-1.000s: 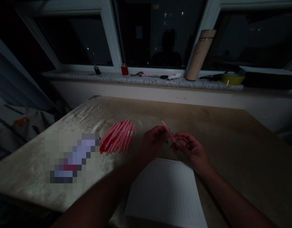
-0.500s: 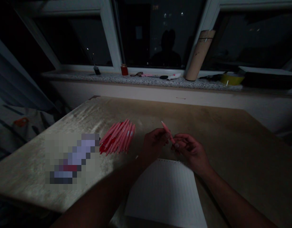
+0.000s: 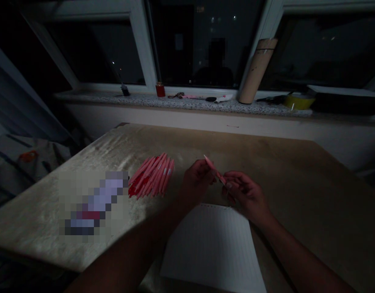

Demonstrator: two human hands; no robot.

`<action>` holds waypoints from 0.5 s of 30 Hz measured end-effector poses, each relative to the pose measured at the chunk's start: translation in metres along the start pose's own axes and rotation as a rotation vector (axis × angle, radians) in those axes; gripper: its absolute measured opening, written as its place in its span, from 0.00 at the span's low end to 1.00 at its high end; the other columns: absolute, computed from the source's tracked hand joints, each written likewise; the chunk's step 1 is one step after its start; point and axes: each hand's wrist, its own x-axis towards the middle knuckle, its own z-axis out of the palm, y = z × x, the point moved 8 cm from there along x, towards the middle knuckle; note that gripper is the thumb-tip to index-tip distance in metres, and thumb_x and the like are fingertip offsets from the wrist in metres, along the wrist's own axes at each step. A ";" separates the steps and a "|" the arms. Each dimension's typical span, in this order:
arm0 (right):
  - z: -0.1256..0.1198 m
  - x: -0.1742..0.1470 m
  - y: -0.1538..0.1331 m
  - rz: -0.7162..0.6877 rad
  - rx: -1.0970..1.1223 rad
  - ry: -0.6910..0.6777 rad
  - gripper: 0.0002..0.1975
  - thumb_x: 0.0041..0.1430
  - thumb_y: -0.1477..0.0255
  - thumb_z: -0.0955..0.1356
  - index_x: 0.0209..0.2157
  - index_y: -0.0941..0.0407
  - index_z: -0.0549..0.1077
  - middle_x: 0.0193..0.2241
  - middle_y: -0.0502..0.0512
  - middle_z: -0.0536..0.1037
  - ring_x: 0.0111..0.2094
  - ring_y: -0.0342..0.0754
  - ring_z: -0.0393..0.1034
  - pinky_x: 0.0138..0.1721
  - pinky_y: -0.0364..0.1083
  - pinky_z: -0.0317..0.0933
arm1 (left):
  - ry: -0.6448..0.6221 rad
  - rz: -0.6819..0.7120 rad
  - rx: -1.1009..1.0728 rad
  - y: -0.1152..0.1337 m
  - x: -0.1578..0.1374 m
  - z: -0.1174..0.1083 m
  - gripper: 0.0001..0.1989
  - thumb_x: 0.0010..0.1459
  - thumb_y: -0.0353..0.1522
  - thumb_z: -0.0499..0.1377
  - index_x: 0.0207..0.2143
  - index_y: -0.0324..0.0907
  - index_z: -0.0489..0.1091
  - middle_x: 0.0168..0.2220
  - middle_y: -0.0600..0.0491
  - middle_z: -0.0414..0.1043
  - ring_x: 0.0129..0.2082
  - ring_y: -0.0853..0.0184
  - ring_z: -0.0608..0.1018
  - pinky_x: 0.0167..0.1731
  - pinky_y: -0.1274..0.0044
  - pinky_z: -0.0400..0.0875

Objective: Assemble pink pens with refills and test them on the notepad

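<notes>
Left hand (image 3: 195, 179) of the wearer, closed around a pink pen (image 3: 212, 166) near its pointed end, the thumb lying along the barrel and the fingers curled. The left forearm (image 3: 129, 244) enters at the lower left and slopes up toward the middle, crossing the left margin of a ruled sheet (image 3: 213, 252). Right hand (image 3: 248, 193), turned palm inward, pinches the rear part of the same pen between thumb and forefinger; the remaining fingers are loosely bent, their exact contact with the pen lost in shadow. The right forearm (image 3: 303, 252) rises from the lower right corner, so that the two arms converge and the hands lie near each other, linked by the pen. The pen is held aslant above the table (image 3: 267, 158), just beyond the sheet's upper edge, its tip directed away from the wearer and to the left. Left of the hands, and apart from them, lies a pile of pink pens (image 3: 155, 175), roughly aligned, with red material visible among them. Farther left lies a pixelated object (image 3: 102, 199) of indeterminate kind. Beyond the table, a speckled windowsill (image 3: 187, 104) carries a tan cylinder (image 3: 257, 71), leaning against the window frame.
</notes>
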 end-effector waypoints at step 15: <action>-0.002 0.000 0.005 0.067 0.030 -0.002 0.11 0.52 0.67 0.69 0.39 0.53 0.70 0.33 0.52 0.72 0.25 0.39 0.63 0.22 0.39 0.55 | 0.068 0.037 -0.028 0.014 0.000 -0.005 0.16 0.59 0.42 0.50 0.40 0.38 0.63 0.27 0.51 0.72 0.25 0.70 0.74 0.22 0.80 0.65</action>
